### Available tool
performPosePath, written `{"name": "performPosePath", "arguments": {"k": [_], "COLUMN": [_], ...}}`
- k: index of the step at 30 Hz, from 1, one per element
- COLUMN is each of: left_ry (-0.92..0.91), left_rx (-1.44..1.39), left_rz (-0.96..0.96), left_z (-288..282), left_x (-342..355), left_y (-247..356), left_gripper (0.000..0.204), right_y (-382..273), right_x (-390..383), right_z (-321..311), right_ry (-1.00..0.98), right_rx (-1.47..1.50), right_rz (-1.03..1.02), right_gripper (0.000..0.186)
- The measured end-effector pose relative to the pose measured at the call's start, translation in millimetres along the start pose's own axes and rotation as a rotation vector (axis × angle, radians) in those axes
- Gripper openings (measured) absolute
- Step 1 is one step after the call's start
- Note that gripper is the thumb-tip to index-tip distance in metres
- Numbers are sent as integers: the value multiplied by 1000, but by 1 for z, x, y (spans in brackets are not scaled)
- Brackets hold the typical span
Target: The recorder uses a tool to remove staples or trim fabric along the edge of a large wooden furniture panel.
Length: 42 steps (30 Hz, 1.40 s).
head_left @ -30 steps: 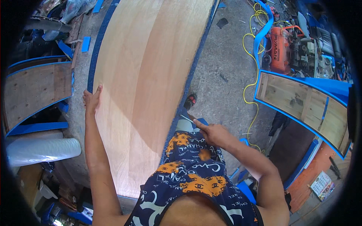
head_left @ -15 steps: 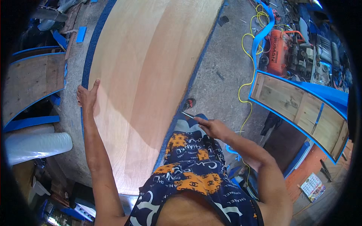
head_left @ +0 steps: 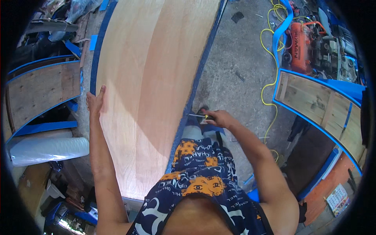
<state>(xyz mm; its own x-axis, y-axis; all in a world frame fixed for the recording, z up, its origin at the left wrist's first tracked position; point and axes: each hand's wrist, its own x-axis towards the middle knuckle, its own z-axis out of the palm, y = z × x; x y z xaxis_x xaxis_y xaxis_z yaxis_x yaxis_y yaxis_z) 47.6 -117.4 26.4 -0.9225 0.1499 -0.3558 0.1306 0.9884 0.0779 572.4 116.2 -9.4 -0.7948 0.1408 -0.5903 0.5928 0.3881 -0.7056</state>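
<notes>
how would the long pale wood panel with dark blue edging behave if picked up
The panel would probably be fairly stiff, given its broad wooden face. It may be awkward to lift, as it runs past the left hand and out of view. Its rough-looking edging might grip better than the smooth face.

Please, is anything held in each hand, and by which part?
The right hand holds a screwdriver-like tool by its handle; the left hand holds the wooden panel at its left edge.

Grey concrete floor (head_left: 223, 58) — yellow hose (head_left: 262, 91) (partly looped), dark scrap (head_left: 237, 17)
</notes>
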Motion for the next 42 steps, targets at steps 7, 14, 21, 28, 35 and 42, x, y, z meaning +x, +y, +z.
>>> {"name": "performPosePath", "arguments": {"k": [7,14,21,28,35,42], "left_ry": [-30,-78,-61,-28,-86,-49], "left_rx": [-78,-82,-93,-107,-63,-98], "left_rz": [71,14,29,65,-10,40], "left_z": [4,4,9,14,12,14], "left_x": [8,12,20,21,23,23], "left_y": [-7,-4,-10,-13,-10,-12], "left_gripper": [125,129,127,128,130,130], "right_y": [32,-6,-35,-67,-86,-96], "right_x": [103,-12,-54,-74,-86,-85], "right_z": [54,17,16,11,6,11], "right_ry": [161,104,125,215,112,179], "right_rx": [-94,17,100,249,59,40], "right_rz": [240,142,198,3,128,147], "right_gripper": [22,43,48,47,47,45]}}
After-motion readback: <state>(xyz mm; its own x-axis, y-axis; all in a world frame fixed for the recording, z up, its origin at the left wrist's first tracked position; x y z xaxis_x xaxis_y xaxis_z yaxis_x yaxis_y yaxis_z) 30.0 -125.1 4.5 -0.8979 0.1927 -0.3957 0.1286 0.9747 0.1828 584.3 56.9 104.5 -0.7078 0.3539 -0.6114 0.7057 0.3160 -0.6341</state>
